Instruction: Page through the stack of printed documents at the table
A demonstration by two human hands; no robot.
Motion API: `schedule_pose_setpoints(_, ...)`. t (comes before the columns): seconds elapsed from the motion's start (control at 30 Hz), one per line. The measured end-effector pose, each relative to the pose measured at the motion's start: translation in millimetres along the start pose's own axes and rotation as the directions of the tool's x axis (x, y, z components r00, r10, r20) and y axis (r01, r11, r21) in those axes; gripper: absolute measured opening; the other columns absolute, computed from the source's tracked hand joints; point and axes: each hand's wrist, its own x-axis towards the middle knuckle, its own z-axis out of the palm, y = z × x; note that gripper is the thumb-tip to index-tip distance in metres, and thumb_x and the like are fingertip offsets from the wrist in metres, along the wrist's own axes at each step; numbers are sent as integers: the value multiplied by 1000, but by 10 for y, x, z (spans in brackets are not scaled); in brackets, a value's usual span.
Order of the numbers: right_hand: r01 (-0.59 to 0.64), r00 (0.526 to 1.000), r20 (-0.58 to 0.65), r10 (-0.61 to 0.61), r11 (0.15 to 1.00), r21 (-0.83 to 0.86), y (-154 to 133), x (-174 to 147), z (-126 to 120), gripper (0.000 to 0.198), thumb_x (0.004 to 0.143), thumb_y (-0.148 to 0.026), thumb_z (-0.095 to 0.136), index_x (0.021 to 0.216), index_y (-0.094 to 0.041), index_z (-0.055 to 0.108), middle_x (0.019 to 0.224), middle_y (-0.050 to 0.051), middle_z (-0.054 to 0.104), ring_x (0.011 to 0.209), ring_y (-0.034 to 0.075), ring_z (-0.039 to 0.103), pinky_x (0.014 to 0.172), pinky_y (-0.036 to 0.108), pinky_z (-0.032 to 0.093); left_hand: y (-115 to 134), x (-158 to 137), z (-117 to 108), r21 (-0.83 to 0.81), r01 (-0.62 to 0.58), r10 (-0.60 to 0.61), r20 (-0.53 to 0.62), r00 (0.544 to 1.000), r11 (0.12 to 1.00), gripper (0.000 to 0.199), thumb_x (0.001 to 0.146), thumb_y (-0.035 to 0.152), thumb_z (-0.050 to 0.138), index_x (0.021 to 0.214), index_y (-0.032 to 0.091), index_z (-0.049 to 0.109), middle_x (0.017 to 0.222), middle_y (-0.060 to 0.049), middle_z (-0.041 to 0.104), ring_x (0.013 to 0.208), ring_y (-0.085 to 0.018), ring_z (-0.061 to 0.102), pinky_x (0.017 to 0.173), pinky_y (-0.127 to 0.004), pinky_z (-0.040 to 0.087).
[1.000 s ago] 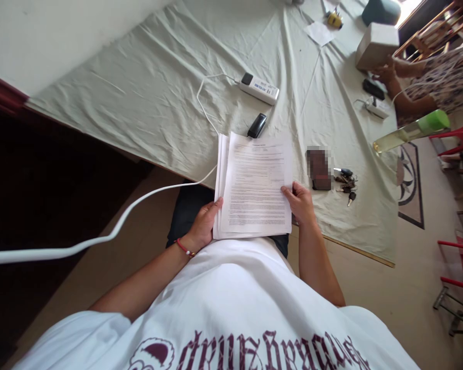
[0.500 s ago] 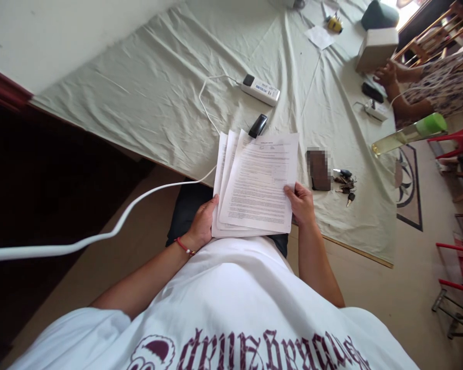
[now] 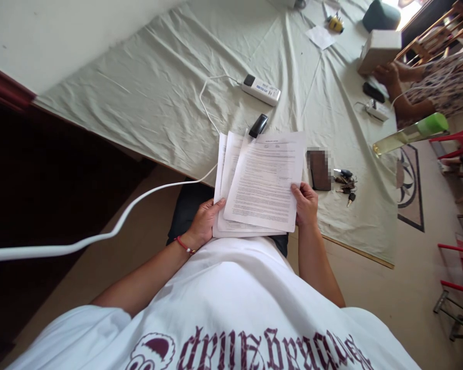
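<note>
Printed sheets of paper (image 3: 264,180) lie fanned over my lap and the table's edge, the top one shifted to the right. My left hand (image 3: 207,220) grips the lower left side of the sheets, thumb on top and fingers hidden beneath. My right hand (image 3: 306,203) pinches the right edge of the top sheet between thumb and fingers. Just at the top edge of the sheets lies a black stapler-like object (image 3: 258,126); its exact kind is unclear. To the right of my right hand are a dark phone (image 3: 319,172) and a bunch of keys (image 3: 346,182).
A white power strip (image 3: 261,90) with a cable lies beyond the papers on the cloth-covered table (image 3: 170,103). A green-capped bottle (image 3: 409,133) lies at the right edge. Another person's hands (image 3: 388,74) rest near a white box (image 3: 380,49). A white cable (image 3: 131,205) crosses at left.
My right hand has moved slightly right, sliding the top sheet rightward so more of the sheets underneath shows. My left thumb has moved further onto the sheets.
</note>
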Motion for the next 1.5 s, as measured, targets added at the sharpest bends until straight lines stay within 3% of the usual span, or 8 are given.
schedule_pose_setpoints(0.17, 27, 995, -93, -24, 999, 38, -22, -13, -44, 35, 70, -49, 82, 84, -25, 61, 88, 1, 72, 78, 19, 67, 75, 34, 57, -9, 8, 6, -16, 1, -1, 9, 1000, 1000, 49, 58, 38, 95, 94, 11, 76, 88, -12, 81, 99, -35, 76, 94, -49, 62)
schedule_pose_setpoints(0.5, 31, 994, -111, -4, 969, 245, -100, 9, -250, 29, 70, -40, 82, 81, -25, 59, 96, -1, 74, 86, 20, 71, 83, 37, 58, -4, 9, -11, 1, 19, -19, -15, 1000, 1000, 49, 59, 37, 95, 97, 13, 76, 92, -12, 81, 91, -31, 77, 88, -46, 64)
schedule_pose_setpoints(0.67, 23, 994, -111, -5, 987, 162, -90, 6, -213, 32, 69, -44, 81, 79, -25, 57, 92, 0, 74, 83, 21, 70, 80, 37, 58, -10, 17, -20, 8, 9, -9, -9, 1000, 1000, 49, 59, 37, 95, 97, 13, 76, 91, -11, 81, 90, -30, 77, 86, -45, 64)
schedule_pose_setpoints(0.8, 21, 999, -36, -18, 996, 90, 8, -20, -134, 28, 75, -44, 80, 85, -25, 62, 87, -1, 73, 73, 17, 67, 74, 34, 56, -12, 15, -21, 8, 7, -7, -14, 1000, 1000, 49, 58, 38, 96, 95, 12, 76, 89, -11, 81, 88, -30, 78, 87, -45, 64)
schedule_pose_setpoints(0.93, 65, 997, 35, -63, 996, -67, 84, -45, -60, 27, 81, -48, 77, 90, -25, 65, 89, -1, 72, 73, 16, 65, 71, 31, 54, -7, 6, -13, 23, -1, 1, -6, 1000, 1000, 49, 59, 39, 95, 96, 11, 77, 89, -12, 81, 91, -32, 77, 89, -47, 63)
schedule_pose_setpoints(1.07, 81, 997, 21, -79, 974, -213, 90, -44, -7, 34, 83, -52, 74, 101, -24, 66, 84, -1, 71, 66, 16, 63, 64, 29, 52, -6, 10, -11, 30, -9, 9, -4, 1000, 1000, 50, 57, 41, 96, 94, 11, 78, 88, -12, 81, 93, -33, 77, 89, -47, 63)
schedule_pose_setpoints(1.3, 126, 992, 60, -112, 929, -348, 84, -16, 6, 44, 85, -51, 70, 119, -24, 64, 100, 4, 74, 77, 18, 67, 69, 30, 55, -7, 5, -32, 41, -15, 16, -18, 1000, 999, 51, 55, 42, 97, 92, 12, 79, 85, -11, 81, 83, -31, 77, 84, -46, 64)
schedule_pose_setpoints(1.5, 155, 986, -9, -169, 925, -347, 115, -12, 12, 58, 85, -48, 71, 136, -25, 55, 131, 10, 66, 76, 16, 69, 67, 28, 55, 3, -4, -31, 53, -14, 15, -19, 1000, 998, 53, 54, 43, 98, 92, 12, 79, 86, -11, 81, 84, -32, 77, 85, -48, 63)
